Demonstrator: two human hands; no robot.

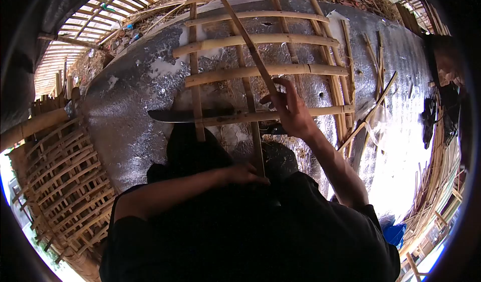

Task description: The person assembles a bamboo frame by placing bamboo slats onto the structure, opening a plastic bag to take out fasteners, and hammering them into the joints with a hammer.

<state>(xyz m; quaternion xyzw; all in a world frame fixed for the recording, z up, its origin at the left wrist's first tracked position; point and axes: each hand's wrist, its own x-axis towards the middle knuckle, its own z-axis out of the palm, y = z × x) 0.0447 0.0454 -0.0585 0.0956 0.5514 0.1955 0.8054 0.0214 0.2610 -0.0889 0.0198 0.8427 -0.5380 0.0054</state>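
Note:
A bamboo lattice [265, 70] of crossed strips lies on a silvery sheet [125, 126] before me. My right hand [290, 110] is at the lower end of a long dark bamboo strip [248, 41] that slants across the lattice, its thumb and fingers curled around that end. Low in the middle, my left hand [245, 175] is in shadow beside the bottom end of an upright strip [257, 147]; its fingers are too dark to read. A long dark blade [175, 115] lies by the lattice's lower left corner, partly behind an upright strip.
Loose bamboo sticks [373, 109] lie to the right of the lattice. A woven bamboo panel [70, 187] stands at the lower left. A blue plastic bag [394, 234] is at the lower right. Litter and straw line the far edge.

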